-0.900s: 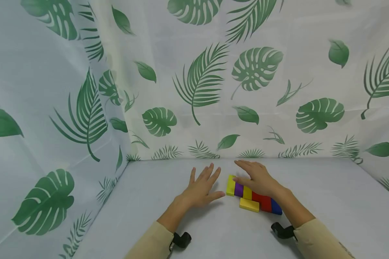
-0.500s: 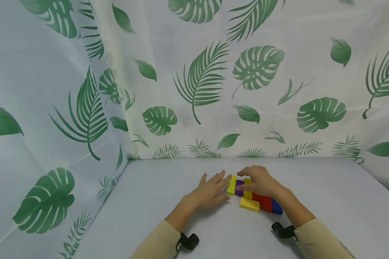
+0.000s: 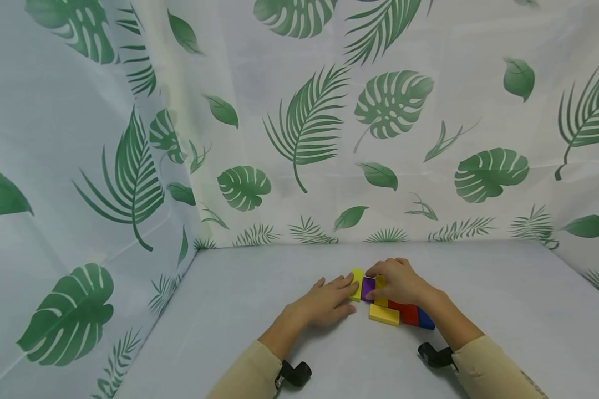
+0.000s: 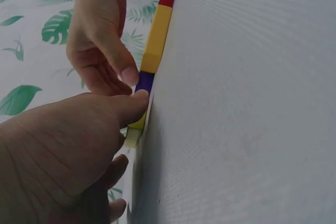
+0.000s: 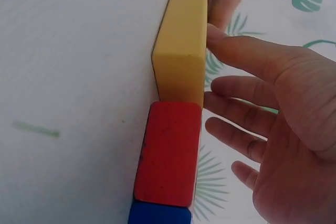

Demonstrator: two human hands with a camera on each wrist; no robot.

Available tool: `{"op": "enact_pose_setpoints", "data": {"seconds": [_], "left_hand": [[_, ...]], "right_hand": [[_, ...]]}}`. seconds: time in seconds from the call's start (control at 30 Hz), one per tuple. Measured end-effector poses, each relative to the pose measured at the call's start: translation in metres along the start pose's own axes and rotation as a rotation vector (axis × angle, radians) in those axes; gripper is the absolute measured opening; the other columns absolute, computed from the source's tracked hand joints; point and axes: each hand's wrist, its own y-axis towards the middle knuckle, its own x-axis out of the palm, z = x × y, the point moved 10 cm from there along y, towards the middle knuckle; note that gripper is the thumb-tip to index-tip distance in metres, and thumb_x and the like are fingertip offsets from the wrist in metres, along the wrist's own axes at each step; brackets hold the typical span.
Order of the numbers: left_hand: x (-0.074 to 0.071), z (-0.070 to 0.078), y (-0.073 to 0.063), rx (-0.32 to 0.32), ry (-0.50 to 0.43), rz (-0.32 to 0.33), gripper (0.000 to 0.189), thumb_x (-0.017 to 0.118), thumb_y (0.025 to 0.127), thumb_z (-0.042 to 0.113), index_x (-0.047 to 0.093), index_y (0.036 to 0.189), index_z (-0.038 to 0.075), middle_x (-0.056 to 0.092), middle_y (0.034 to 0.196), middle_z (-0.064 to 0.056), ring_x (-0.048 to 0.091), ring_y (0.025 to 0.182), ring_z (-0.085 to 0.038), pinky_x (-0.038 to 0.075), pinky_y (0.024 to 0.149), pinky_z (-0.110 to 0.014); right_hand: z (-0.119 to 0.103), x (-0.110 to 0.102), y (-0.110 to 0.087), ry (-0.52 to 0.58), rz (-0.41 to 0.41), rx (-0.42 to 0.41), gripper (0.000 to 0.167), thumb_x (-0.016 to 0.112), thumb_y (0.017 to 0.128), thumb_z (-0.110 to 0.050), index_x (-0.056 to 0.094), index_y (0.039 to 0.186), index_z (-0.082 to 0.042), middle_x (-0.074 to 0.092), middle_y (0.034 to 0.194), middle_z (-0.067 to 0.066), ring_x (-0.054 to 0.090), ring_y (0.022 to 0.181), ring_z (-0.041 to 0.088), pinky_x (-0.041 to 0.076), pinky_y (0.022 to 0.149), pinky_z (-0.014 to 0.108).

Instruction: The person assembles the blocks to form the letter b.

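Observation:
Flat coloured blocks lie side by side in a slanting row on the white table. My left hand (image 3: 326, 302) rests its straight fingertips on the lime-yellow block (image 3: 356, 276) at the left end. Its thumb reaches close to the purple block (image 4: 144, 82) in the left wrist view. Over the purple and darker yellow (image 3: 381, 300) blocks arches my right hand (image 3: 401, 281), its fingers loosely bent with the thumb apart. In the right wrist view its thumb touches the upper edge of the blocks. Part of the row is hidden beneath this hand.
A red block (image 3: 409, 314) and a blue block (image 3: 426, 318) end the row on the right. One yellow block (image 3: 384, 315) lies just in front of it. A leaf-patterned white curtain (image 3: 324, 205) stands behind and left of the table (image 3: 229, 316).
My left hand has moved right and down from beside the row, its fingertips now on the lime-yellow block. My right hand has lowered, its fingers bending in toward the purple block.

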Motion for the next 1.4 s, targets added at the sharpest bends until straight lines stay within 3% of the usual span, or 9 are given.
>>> {"op": "enact_pose_setpoints", "data": {"seconds": [0.27,0.57,0.83,1.07,1.27,1.4], "left_hand": [[-0.006,0.001,0.001,-0.018,0.052,0.040,0.057,0.045,0.110,0.048,0.037,0.162,0.027,0.029,0.170,0.007,0.029,0.157,-0.010,0.012,0.126,-0.066],[-0.018,0.001,-0.001,-0.022,0.127,0.116,0.039,0.053,0.108,0.045,0.060,0.143,0.029,0.051,0.157,0.006,0.045,0.148,-0.012,0.017,0.125,-0.065],[-0.017,-0.011,-0.009,0.002,0.037,0.072,0.032,0.053,0.108,0.041,0.063,0.134,0.024,0.044,0.163,0.002,0.041,0.151,-0.013,0.024,0.125,-0.060],[-0.017,-0.023,-0.024,0.024,0.028,0.049,0.037,0.051,0.109,0.042,0.060,0.141,0.026,0.044,0.163,0.005,0.044,0.149,-0.011,0.028,0.125,-0.055],[-0.025,-0.022,-0.033,0.097,0.061,0.071,0.046,0.054,0.107,0.047,0.060,0.146,0.023,0.050,0.159,0.002,0.048,0.147,-0.015,0.037,0.122,-0.044],[-0.025,-0.024,-0.033,0.106,0.011,0.085,0.046,0.059,0.104,0.050,0.066,0.138,0.020,0.054,0.156,-0.003,0.051,0.145,-0.018,0.040,0.119,-0.035]], "right_hand": [[0.000,0.001,-0.002,-0.002,-0.004,-0.002,0.045,0.086,0.085,-0.036,0.076,0.119,-0.009,0.076,0.116,0.006,0.064,0.114,0.032,0.027,0.111,0.072],[0.001,0.005,-0.001,-0.002,-0.019,0.015,0.042,0.085,0.086,-0.036,0.077,0.119,-0.011,0.074,0.118,0.005,0.059,0.116,0.033,0.025,0.110,0.073],[0.003,0.007,0.001,-0.012,-0.011,0.007,0.043,0.084,0.087,-0.038,0.077,0.121,-0.012,0.075,0.120,0.005,0.055,0.124,0.038,0.022,0.111,0.074],[0.001,0.007,0.005,0.007,0.009,0.025,0.042,0.083,0.089,-0.035,0.077,0.122,-0.011,0.075,0.122,0.006,0.055,0.125,0.039,0.020,0.112,0.074],[-0.001,0.012,0.018,-0.043,0.005,0.040,0.041,0.081,0.090,-0.035,0.076,0.123,-0.011,0.073,0.124,0.007,0.056,0.125,0.040,0.020,0.113,0.073],[-0.002,0.017,0.028,-0.058,-0.008,0.050,0.041,0.081,0.090,-0.035,0.077,0.124,-0.012,0.073,0.125,0.007,0.056,0.126,0.040,0.019,0.113,0.074]]}}
